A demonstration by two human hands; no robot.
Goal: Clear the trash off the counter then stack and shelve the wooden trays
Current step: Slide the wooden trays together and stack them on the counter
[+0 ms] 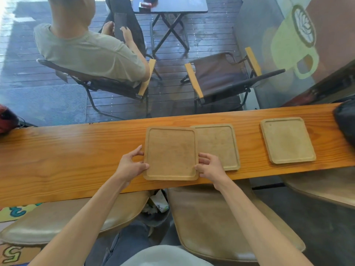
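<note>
Trays, head view: three wooden trays lie on the bench; no trash shows on its top.
Held tray (170, 153): at the near edge, mid-bench, its right side lapping over the second tray (219, 145).
Third tray (287, 140): apart, toward the right end.
Left hand (130, 164): fingers closed on the held tray's left rim.
Right hand (208, 166): gripping its right rim, thumb on top.
Step in hand, as I judge it: stacking the held tray on the second.
Doing it well: lift it clear, square the corners, lower flat so the rims seat.
Materials: pale matte wood, rounded corners, shallow raised rims; they should nest.
Bench (67, 150): glossy orange pine, strong grain; likely slippery.
</note>
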